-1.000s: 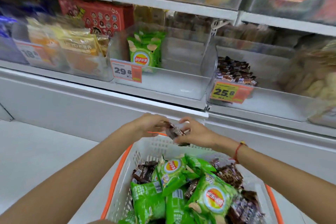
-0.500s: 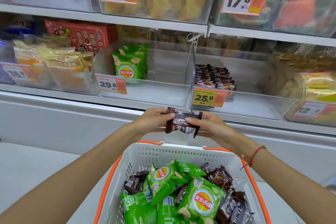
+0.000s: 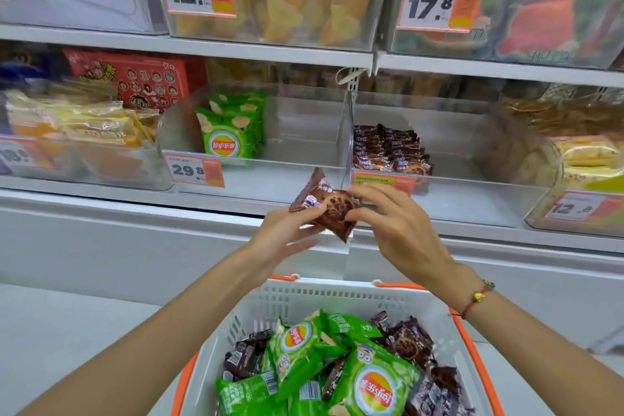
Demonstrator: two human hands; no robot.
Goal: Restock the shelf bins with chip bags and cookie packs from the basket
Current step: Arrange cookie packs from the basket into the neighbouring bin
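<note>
In the middle left of the frame, green chip bags (image 3: 229, 132) stand in a clear plastic bin (image 3: 270, 176). At the centre, the left hand (image 3: 283, 236) pinches a brown shiny cookie pack (image 3: 324, 206) with thumb and fingertip. The right hand (image 3: 395, 230) pinches its other side. To the right, brown packs (image 3: 388, 152) lie in another clear bin (image 3: 472, 192). Below, a white plastic basket with orange rim (image 3: 337, 297) holds more bags.
</note>
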